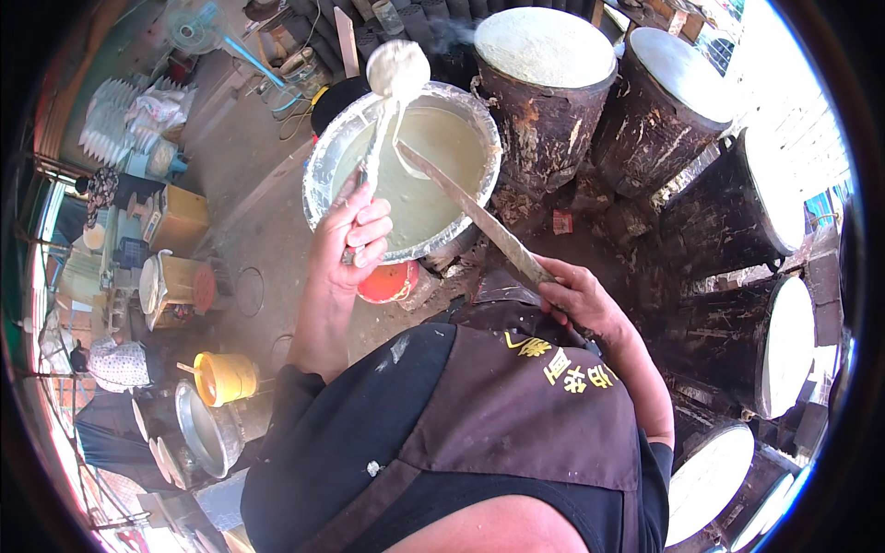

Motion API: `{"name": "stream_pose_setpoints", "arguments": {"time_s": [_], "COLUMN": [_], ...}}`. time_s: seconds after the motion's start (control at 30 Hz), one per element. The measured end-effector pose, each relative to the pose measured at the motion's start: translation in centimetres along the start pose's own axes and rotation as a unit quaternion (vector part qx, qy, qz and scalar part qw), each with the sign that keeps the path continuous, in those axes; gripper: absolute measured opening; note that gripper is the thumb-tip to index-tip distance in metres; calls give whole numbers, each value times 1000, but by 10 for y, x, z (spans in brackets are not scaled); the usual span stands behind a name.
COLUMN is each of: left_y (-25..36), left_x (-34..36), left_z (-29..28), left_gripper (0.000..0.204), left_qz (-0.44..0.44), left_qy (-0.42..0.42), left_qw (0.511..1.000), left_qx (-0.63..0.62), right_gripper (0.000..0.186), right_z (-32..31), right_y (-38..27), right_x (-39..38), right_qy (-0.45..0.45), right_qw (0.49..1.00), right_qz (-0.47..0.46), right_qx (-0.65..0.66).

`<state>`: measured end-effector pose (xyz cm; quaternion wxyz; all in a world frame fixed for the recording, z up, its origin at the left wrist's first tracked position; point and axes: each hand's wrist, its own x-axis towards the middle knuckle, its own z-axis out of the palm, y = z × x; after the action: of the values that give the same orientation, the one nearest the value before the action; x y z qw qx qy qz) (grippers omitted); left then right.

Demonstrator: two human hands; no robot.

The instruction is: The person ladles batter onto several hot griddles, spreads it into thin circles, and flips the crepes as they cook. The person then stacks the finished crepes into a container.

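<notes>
My left hand [355, 226] is closed round the handle of a ladle [398, 66], whose bowl is thickly coated with pale batter and raised above the far rim of a large basin [316, 189]. Pale, runny batter [449, 147] fills much of the basin, and a pale strand hangs below the ladle's bowl. In my right hand [581, 297] is a long, flat, smeared spatula [493, 229]. Its narrow tip points up and left over the batter, close to the hanging strand; whether they touch I cannot tell.
Dark, crusted drums with round pale tops [544, 46] curve round the far and right sides. A red bucket [388, 282] sits under the basin's near edge. Off to the left are a yellow bucket [226, 379], a metal basin [205, 429], a blue fan [195, 29] and people at the edge.
</notes>
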<state>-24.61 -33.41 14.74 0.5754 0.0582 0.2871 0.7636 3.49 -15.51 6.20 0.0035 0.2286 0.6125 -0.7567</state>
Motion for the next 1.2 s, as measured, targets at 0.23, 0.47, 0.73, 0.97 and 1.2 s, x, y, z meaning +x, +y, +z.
{"name": "stream_pose_setpoints", "arguments": {"time_s": [0.23,0.47,0.73,0.97,1.2], "left_y": [-44,-50,-59,-59,-94], "left_x": [4,30,126,216,284], "left_z": [-28,-25,1,63,90], "left_gripper": [24,21,25,43,52], "left_qz": [-32,-144,-237,-240,-272], "left_qy": [48,27,-22,-96,-128], "left_qw": [997,985,970,958,937], "left_qx": [-54,-94,-42,126,179], "right_gripper": [50,50,52,49,47], "right_z": [-17,-46,-110,-125,-116], "right_y": [-9,-8,14,47,26], "right_x": [11,4,-23,-48,-32], "right_qy": [45,37,160,261,317], "right_qw": [992,982,931,940,867], "right_qz": [-81,-91,-121,-7,-68], "right_qx": [87,163,306,218,379]}}
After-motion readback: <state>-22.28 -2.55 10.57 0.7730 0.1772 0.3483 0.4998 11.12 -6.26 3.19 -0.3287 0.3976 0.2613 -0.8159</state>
